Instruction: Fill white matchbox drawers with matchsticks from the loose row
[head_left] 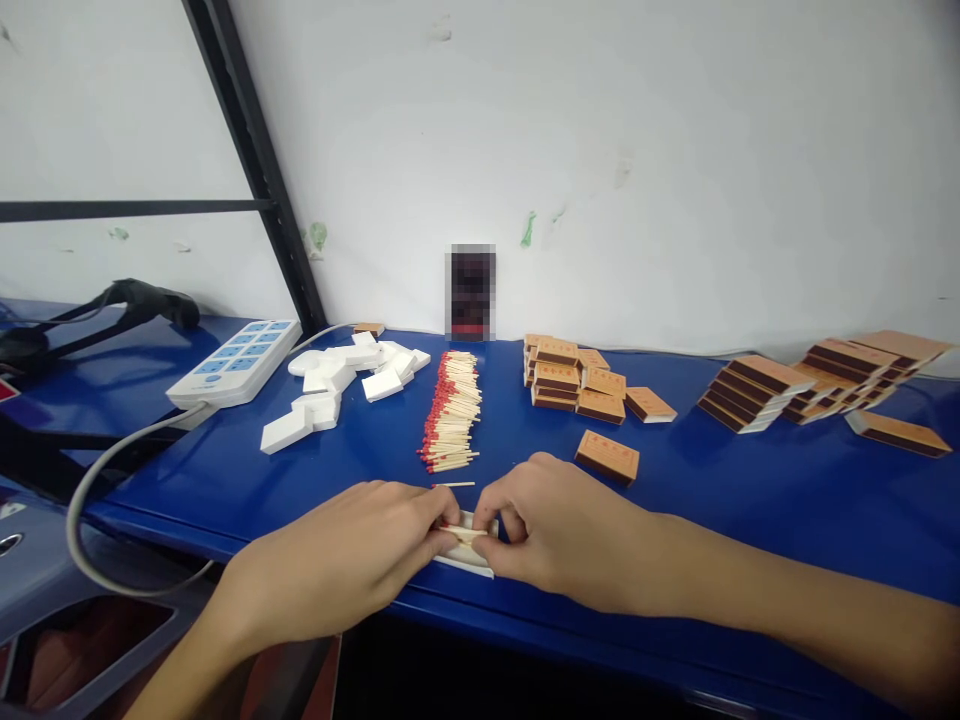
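At the table's front edge, a white matchbox tray point(474, 571) lies between my hands. Thumb and fingers of my left hand point(349, 550) are pinched on the red-headed end of a few matches point(469, 536). My right hand point(562, 530) pinches the plain ends of the same matches, just over or inside the tray; their exact depth is hidden. One loose match point(455, 485) lies just beyond the tray. Behind it stretches a long pile of matches point(452, 415), mostly with red heads to the left. A closed matchbox point(607, 456) sits beyond my right hand.
White trays point(322, 378) are heaped at left, beside a power strip point(236, 362) with a looping cable point(79, 500). Matchboxes point(559, 377) are piled right of the matches, with more stacks point(757, 390) farther right. A pixelated dark object point(470, 290) stands against the wall.
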